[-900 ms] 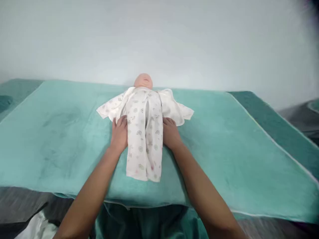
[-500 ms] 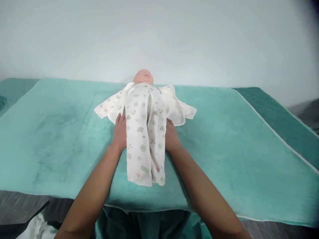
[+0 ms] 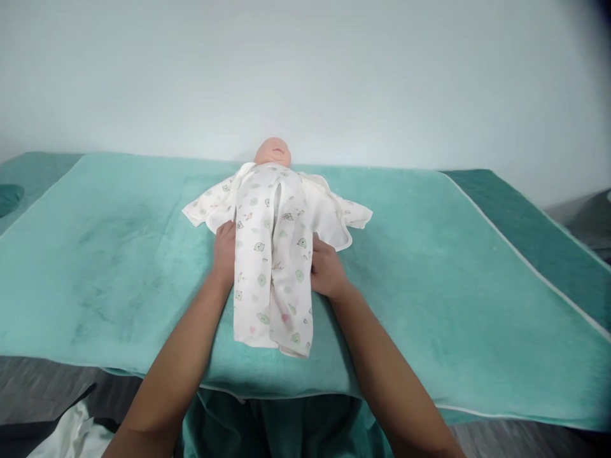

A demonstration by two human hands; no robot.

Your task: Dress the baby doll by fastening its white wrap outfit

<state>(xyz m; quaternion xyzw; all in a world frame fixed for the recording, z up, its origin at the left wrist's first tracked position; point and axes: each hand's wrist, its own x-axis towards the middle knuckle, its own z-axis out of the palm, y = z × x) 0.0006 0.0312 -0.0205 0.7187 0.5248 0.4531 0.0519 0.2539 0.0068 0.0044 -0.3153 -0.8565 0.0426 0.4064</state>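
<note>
Printed baby suit [image 3: 272,267] lies over the doll [image 3: 273,152] on the teal towel [image 3: 119,254], long axis straight away from me; it sits between my hands, both equally near. My left hand [image 3: 224,245] rests open against its edge; my right hand [image 3: 324,272] curls at the other edge, grip undeterminable.

Soft, even, bright light with faint shadows; sharp centre, corners darkened and bent.

A white-edged teal towel [image 3: 453,267] lies over a darker teal sheet [image 3: 539,222]. A pale wall [image 3: 382,76] stands behind; white cloth [image 3: 71,436] lies lower left.
</note>
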